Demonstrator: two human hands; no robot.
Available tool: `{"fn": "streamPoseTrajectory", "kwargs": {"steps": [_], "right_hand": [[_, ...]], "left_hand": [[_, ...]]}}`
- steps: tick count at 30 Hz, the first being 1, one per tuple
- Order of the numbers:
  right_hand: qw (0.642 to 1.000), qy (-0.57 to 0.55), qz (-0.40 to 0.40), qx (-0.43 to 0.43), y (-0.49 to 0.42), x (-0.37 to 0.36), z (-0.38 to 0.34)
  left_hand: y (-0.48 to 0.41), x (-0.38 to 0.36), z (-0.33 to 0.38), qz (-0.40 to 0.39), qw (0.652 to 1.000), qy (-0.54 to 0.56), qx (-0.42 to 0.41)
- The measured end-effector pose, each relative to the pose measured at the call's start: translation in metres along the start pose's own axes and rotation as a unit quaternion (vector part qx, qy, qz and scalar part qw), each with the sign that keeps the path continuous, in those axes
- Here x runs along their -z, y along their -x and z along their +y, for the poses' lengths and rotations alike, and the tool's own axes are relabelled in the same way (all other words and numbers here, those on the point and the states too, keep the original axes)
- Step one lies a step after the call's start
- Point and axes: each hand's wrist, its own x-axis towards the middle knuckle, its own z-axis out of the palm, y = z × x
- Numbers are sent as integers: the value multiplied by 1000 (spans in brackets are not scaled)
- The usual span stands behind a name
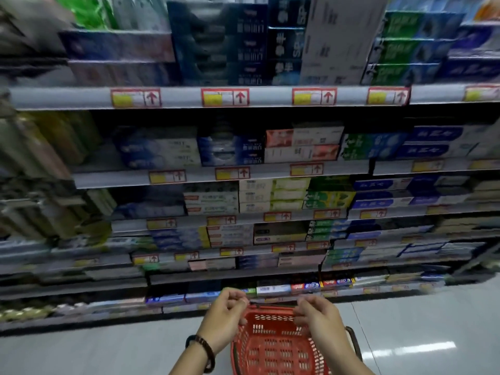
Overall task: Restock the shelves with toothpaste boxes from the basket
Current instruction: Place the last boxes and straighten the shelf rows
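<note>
At 6 o'clock in the view, a red plastic basket [273, 347] with slotted lattice walls sits low above the glossy pale floor [419, 334], its long axis running 6 to 12 towards the shelving. A dark looped handle [354, 339] hangs at its 3 o'clock side. The left hand [224, 318], with a beaded bracelet [203, 347] on its wrist, is over the rim at 10 o'clock. The right hand [318, 318] is at 2 o'clock. Both have curled fingers beside a thin dark bar; whether they grip it cannot be told. From 9 to 3, grey metal shelves [270, 102] carry flat-stacked cardboard toothpaste boxes [303, 146], long axes 9 to 3, above red-edged price labels [225, 97].
</note>
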Motion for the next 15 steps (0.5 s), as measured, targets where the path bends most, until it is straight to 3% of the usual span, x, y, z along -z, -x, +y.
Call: {"fn": "streamPoseTrajectory", "kwargs": {"steps": [7,15], "right_hand": [[997,-30,59,49,36,-49,-4],[994,-51,88,29,33,-76,-5]], "left_hand": [[-13,59,-8,-26,995,-83,-45],[-29,84,-6,-68,992,-111,-5]]}}
